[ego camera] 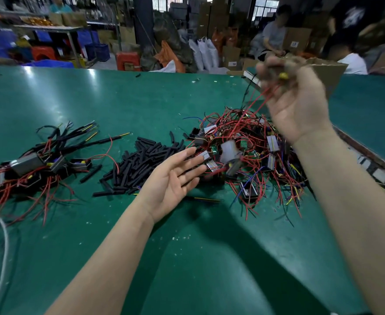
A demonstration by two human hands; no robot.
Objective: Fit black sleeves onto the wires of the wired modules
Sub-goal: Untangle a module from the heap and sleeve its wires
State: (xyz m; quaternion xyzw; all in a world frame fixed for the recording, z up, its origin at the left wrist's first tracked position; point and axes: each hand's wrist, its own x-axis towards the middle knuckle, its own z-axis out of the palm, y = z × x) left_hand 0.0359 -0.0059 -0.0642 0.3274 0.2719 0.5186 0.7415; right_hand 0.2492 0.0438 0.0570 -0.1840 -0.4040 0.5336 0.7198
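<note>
The right hand [298, 96] is raised above the green bench [96, 98], blurred, its fingers curled round a module with red wires [258, 103] that trail down into the tangled pile of wired modules [243, 155]. The left hand [175, 180] hovers palm up with fingers straight and spread, holding nothing, its fingertips at the pile's near edge. A heap of black sleeves [139, 164] lies just left of that hand; sleeved modules [41, 160] lie further left.

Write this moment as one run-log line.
right hand: lifting red wires from module pile | left hand: open, empty | black sleeves: piled, untouched
</note>
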